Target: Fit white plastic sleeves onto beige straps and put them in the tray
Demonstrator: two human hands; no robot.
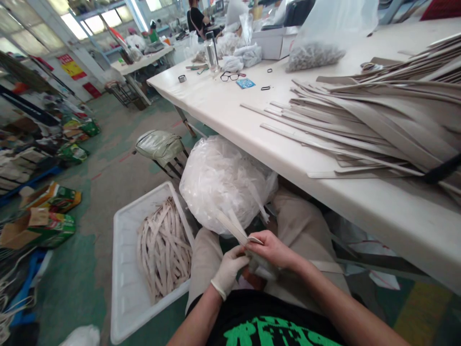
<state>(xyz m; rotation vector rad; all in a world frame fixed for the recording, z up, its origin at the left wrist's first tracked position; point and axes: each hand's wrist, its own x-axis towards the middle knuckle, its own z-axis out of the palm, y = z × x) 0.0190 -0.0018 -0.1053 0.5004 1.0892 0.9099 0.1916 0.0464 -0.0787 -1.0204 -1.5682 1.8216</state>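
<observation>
My left hand point(231, 269), in a pale glove, pinches a beige strap point(233, 228) above my lap. Bare, my right hand point(271, 250) grips the same strap close beside the left, and the two hands nearly touch. The strap's far end points up and away over a big clear plastic bag point(212, 178) full of whitish scraps. Part of the strap is hidden behind my fingers. To the left on the floor, a white plastic bin point(126, 269) holds many similar beige straps point(165, 250).
On the white table point(223, 115) lie a large pile of beige strips point(382, 120), eyeglasses point(229, 76), a blue packet point(245, 83) and a bag of small parts point(315, 56). A covered stool point(158, 146) stands left of the table. Another person point(196, 19) sits far back.
</observation>
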